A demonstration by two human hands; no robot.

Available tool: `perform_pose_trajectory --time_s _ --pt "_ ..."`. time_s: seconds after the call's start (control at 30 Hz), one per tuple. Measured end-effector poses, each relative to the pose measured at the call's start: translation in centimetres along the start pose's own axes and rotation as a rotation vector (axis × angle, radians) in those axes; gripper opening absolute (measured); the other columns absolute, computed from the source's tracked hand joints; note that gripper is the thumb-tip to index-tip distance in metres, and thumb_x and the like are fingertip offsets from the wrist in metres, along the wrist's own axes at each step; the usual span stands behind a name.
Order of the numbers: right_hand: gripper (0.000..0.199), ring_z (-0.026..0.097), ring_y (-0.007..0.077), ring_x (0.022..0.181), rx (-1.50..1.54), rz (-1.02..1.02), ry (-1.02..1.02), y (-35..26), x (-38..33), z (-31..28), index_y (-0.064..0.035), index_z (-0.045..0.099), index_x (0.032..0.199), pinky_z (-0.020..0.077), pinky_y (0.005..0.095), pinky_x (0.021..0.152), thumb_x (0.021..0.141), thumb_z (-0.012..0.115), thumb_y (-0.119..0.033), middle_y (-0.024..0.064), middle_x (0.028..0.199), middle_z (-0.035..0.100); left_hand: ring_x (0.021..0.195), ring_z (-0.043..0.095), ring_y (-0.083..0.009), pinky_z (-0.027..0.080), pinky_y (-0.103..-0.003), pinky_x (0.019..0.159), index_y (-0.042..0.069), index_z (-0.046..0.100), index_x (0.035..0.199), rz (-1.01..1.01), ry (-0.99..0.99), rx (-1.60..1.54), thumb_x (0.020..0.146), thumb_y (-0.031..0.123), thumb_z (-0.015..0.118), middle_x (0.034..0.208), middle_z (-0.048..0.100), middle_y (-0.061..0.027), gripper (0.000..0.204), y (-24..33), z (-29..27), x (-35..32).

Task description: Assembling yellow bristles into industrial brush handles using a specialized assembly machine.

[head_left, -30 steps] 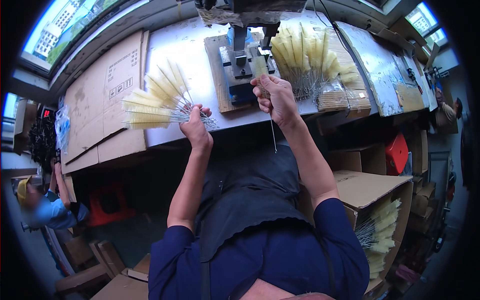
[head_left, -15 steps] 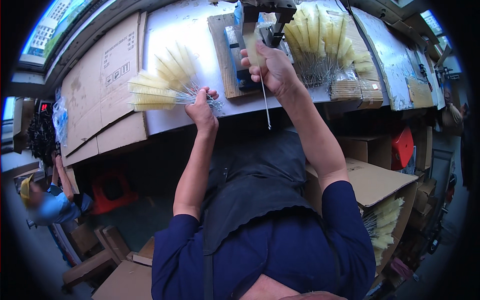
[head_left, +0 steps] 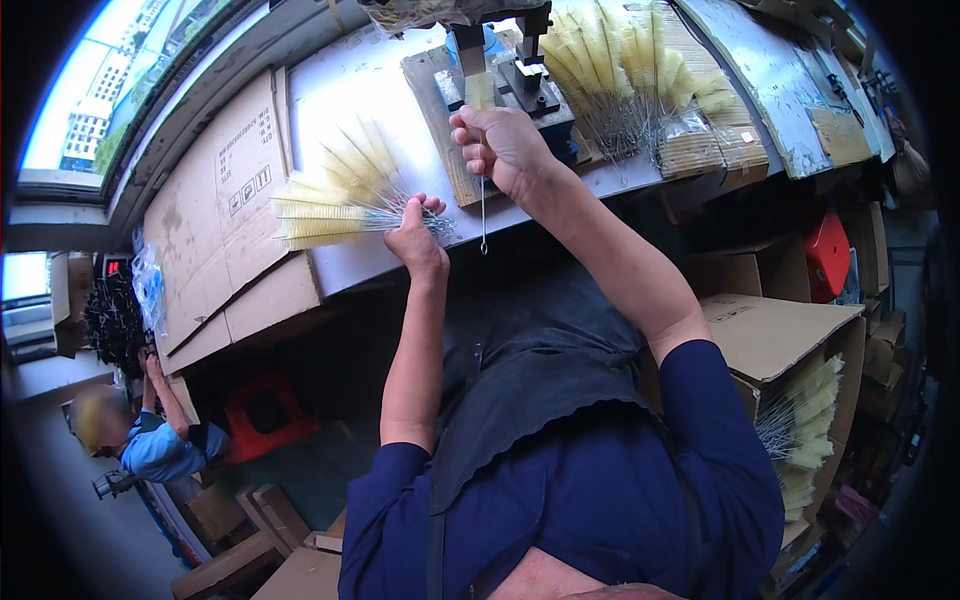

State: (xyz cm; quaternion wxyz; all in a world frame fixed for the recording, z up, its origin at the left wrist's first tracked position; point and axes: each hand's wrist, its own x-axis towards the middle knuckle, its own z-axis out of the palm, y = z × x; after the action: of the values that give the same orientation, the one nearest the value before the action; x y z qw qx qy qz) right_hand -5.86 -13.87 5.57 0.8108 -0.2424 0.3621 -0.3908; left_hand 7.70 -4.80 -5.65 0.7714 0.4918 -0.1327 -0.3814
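the left hand (head_left: 415, 237) is closed on the wire stems (head_left: 388, 216) of fanned bottle brushes (head_left: 325, 222), yellow bristles (head_left: 345, 165) spreading left of its fingers. the right hand (head_left: 507, 150) is curled round a single brush (head_left: 481, 92), bristles poking above its fingers near the press (head_left: 468, 48), looped stem (head_left: 484, 225) below.

Left to right along the tabletop (head_left: 345, 85): cardboard (head_left: 215, 195), the fanned brushes (head_left: 325, 220), the press (head_left: 535, 98), the piled brushes (head_left: 620, 65).

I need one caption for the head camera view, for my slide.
Left hand gripping a fan of yellow brushes, right hand holding one brush at a bench machine.
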Motion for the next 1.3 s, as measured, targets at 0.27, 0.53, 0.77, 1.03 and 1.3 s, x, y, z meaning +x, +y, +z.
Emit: perform_pose_trajectory --time_s 0.27,0.53,0.77,1.03,1.3 --pt "0.041 0.040 0.0036 0.039 -0.353 0.085 -0.082 -2.5 -0.2 -1.7 0.0041 0.058 0.099 0.0385 0.0215 0.039 0.103 0.046 -0.035 0.0044 0.067 0.059 0.067 0.063 -0.0198 0.059 -0.036 0.064 -0.005 0.053 0.092 -0.047 -0.014 -0.031 0.088 -0.005 0.054 0.082 0.059 -0.0100 0.004 0.8 0.1 0.2" --pt "0.040 0.039 0.0033 0.040 -0.417 0.111 -0.137 -3.3 -0.5 -3.3 0.0009 0.056 0.093 0.0337 0.0215 0.038 0.103 0.045 -0.036 0.0004 0.060 0.051 0.067 0.063 -0.0202 0.058 -0.035 0.064 -0.006 0.054 0.093 -0.061 -0.017 -0.023 0.089 -0.004 0.054 0.081 0.059 -0.0107 0.005 0.9 0.2 0.0" --pt "0.031 0.036 0.0022 0.039 -0.346 -0.035 -0.105 -1.9 -2.3 -3.1 -0.0002 0.056 0.091 0.0295 0.0190 0.033 0.102 0.047 -0.028 0.0017 0.065 0.053 0.069 0.062 -0.0200 0.057 -0.035 0.065 -0.006 0.054 0.093 -0.058 -0.030 -0.015 0.089 -0.004 0.054 0.081 0.059 -0.0106 0.005 0.8 0.0 0.0" --pt "0.032 0.037 0.0060 0.040 -0.389 -0.211 0.099 -3.3 -2.8 -7.0 -0.0039 0.058 0.078 0.0266 0.0224 0.035 0.099 0.051 -0.027 0.0028 0.064 0.054 0.070 0.063 -0.0203 0.058 -0.035 0.065 -0.005 0.054 0.094 -0.074 -0.054 -0.026 0.089 -0.004 0.054 0.084 0.059 -0.0107 0.005 0.9 -0.4 0.3" --pt "0.031 0.035 0.0058 0.039 -0.366 -0.185 0.094 -4.4 -1.8 -7.3 -0.0046 0.057 0.076 0.0257 0.0230 0.035 0.099 0.051 -0.025 0.0026 0.063 0.053 0.073 0.064 -0.0213 0.058 -0.036 0.068 -0.005 0.053 0.098 -0.097 -0.072 -0.017 0.089 -0.003 0.054 0.085 0.060 -0.0114 0.009 0.8 -0.5 0.4"
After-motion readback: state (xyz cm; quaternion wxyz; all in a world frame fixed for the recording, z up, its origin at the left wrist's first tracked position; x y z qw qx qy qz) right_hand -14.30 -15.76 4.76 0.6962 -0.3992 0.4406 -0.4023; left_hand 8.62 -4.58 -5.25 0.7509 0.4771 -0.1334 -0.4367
